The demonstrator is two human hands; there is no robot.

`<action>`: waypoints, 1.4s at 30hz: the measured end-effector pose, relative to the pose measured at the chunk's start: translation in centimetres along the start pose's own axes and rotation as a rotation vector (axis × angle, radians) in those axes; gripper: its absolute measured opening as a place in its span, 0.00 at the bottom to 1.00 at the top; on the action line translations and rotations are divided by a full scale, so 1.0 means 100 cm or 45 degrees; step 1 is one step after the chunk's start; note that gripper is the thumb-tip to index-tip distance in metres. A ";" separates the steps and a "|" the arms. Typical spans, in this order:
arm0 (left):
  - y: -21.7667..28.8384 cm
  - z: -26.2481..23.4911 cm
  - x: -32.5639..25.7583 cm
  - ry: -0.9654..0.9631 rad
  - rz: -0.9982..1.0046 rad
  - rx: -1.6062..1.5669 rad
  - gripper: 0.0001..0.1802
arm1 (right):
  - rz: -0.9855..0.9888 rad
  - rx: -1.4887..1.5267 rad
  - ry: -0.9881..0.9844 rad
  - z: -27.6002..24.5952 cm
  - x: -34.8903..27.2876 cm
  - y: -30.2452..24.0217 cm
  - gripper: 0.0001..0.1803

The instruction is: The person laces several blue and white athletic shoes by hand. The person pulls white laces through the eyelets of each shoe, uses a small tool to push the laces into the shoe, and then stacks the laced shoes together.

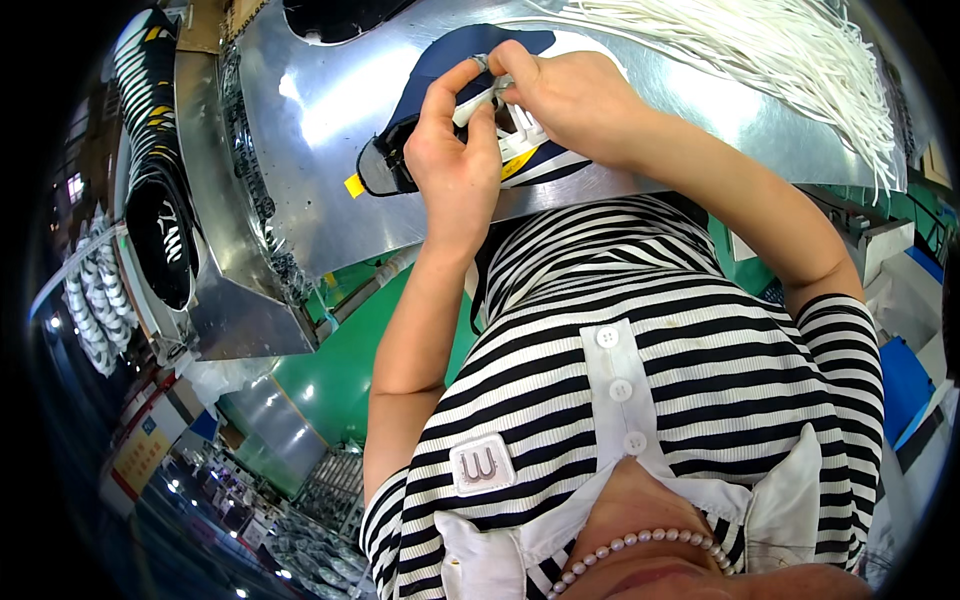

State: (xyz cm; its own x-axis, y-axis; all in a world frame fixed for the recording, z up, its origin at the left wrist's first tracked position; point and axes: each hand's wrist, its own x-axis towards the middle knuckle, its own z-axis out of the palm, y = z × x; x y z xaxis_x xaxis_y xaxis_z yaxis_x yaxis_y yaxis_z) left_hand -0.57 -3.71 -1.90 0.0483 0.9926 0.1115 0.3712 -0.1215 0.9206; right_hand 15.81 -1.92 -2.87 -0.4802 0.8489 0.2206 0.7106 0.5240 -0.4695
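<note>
A navy shoe point(425, 85) with white and yellow parts lies on the metal table in front of me. Its heel end, with a small yellow tab point(354, 186), points left. My left hand point(455, 150) is closed at the shoe's opening, thumb and index finger on either side of a white piece there. Something grey covers the tip of that index finger. From the right, my right hand point(575, 100) reaches over the shoe in a pinch beside the left fingertips. What it pinches is too small to make out. White strips point(522, 125) show on the upper beneath my hands.
A bundle of white shoelaces point(760, 60) spreads over the table's far right. Part of a dark shoe point(345, 15) shows at the far edge. On the left, striped shoes point(160, 215) stand in a row beyond the table's metal side point(245, 310).
</note>
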 end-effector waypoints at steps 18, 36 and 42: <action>-0.005 0.013 0.018 0.008 0.050 0.056 0.29 | 0.396 0.438 0.506 -0.002 -0.019 0.011 0.09; 0.025 -0.014 0.022 -0.476 -0.438 -0.417 0.23 | -0.056 0.343 0.488 -0.013 -0.018 0.011 0.13; 0.021 -0.007 0.026 -0.352 -0.477 -0.403 0.17 | 0.100 0.746 0.414 -0.027 -0.022 -0.007 0.09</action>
State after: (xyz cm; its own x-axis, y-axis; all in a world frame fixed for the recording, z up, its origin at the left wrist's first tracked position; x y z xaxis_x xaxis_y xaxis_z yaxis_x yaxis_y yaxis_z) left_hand -0.34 -1.37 0.60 0.2239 0.9248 -0.3077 0.1151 0.2884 0.9506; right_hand 17.74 -3.98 -0.74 -0.1941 0.9085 0.3701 0.2967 0.4140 -0.8606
